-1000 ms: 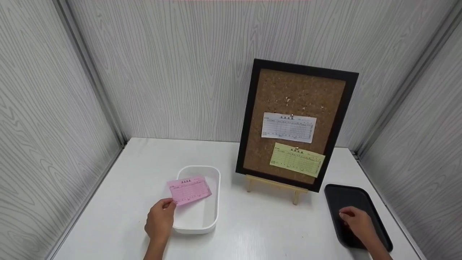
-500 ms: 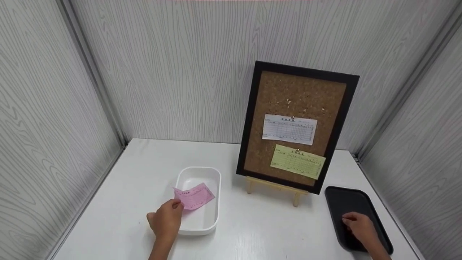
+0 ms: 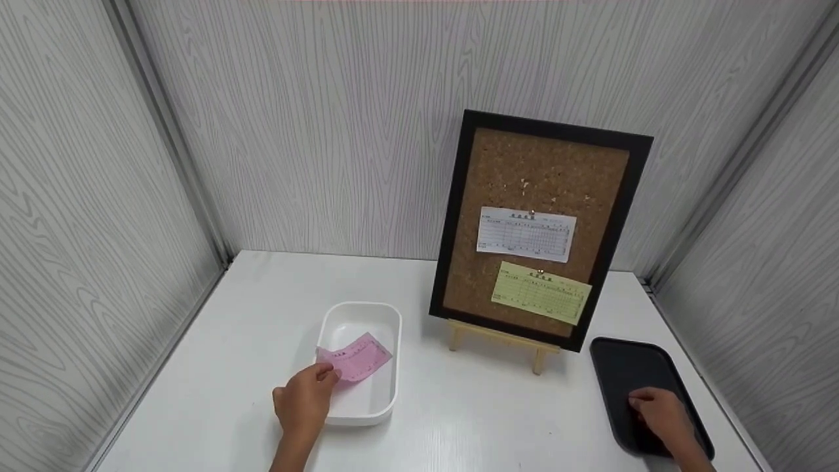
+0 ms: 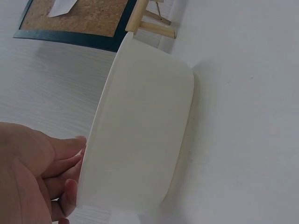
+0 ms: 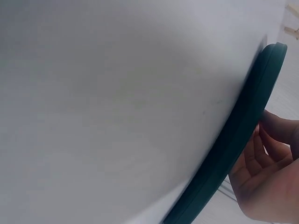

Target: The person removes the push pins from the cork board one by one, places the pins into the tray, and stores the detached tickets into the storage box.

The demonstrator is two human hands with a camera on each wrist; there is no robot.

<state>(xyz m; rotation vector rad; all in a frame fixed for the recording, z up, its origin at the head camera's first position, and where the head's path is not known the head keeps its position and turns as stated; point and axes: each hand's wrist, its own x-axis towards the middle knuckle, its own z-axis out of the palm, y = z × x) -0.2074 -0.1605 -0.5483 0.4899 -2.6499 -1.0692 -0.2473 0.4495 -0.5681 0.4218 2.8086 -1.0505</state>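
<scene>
My left hand point(image 3: 305, 397) pinches a pink printed paper slip point(image 3: 359, 357) by its near left corner. The slip bends and lies over the white plastic bin point(image 3: 397, 367). In the left wrist view, the bin's side wall point(image 4: 140, 116) hides the slip and my fingertips. My right hand point(image 3: 662, 413) is over the black tray point(image 3: 629, 360), thumb and index finger close together. Any small thing between those fingertips is too small or hidden to make out. The tray's rim point(image 5: 233, 135) blocks the fingertips in the right wrist view.
A black-framed cork board point(image 3: 557, 164) leans on a small wooden easel point(image 3: 498, 333) at the back right. A white slip point(image 3: 526, 235) and a yellow slip point(image 3: 541, 294) are pinned on it. Wood-grain panels point(image 3: 314, 131) stand around the white table point(image 3: 472, 419).
My left hand has shifted right, carrying the pink slip further over the bin, and the slip now curves. My right hand has moved slightly right and nearer over the tray.
</scene>
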